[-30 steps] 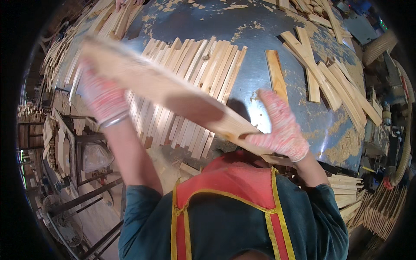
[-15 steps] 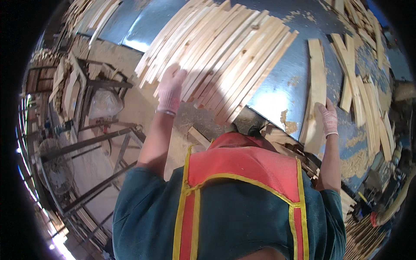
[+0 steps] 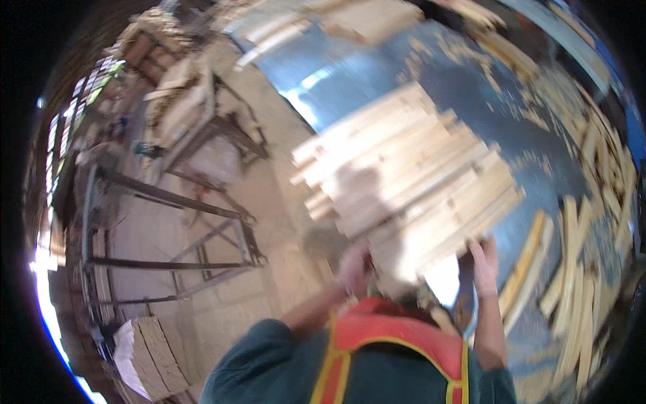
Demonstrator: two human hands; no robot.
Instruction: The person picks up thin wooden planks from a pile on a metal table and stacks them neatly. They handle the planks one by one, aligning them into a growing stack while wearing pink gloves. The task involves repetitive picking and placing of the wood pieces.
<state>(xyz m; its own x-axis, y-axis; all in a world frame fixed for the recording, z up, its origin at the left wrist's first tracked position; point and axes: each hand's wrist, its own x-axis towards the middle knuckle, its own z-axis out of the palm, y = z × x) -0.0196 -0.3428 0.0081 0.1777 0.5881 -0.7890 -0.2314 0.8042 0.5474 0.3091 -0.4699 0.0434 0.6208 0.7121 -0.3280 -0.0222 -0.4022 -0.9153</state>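
A side-by-side batch of pale wooden strips [image 3: 420, 178] lies on the blue-grey metal table [image 3: 363, 74], its ends uneven and its near part over the table's edge. My left hand [image 3: 354, 267], in a pale glove, is at the near left ends of the strips; its fingers are smeared by motion. By the near right side of the batch, my gloved right hand [image 3: 484, 266] has thumb and fingers apart, close against the outermost strip. I cannot make out anything held in it. A shadow falls across the strips.
Two loose boards [image 3: 528, 269] lie right of my right hand, with more scattered strips [image 3: 572, 269] beyond. Sawdust [image 3: 531, 161] covers parts of the table. To the left stand a metal frame [image 3: 175, 266] and a rack with wood [image 3: 178, 101]. A wood block stack [image 3: 151, 357] is lower left.
The view has swung left and blurred. My right hand has let go of the single board and come over to the strips. My left hand has moved down to their near ends.
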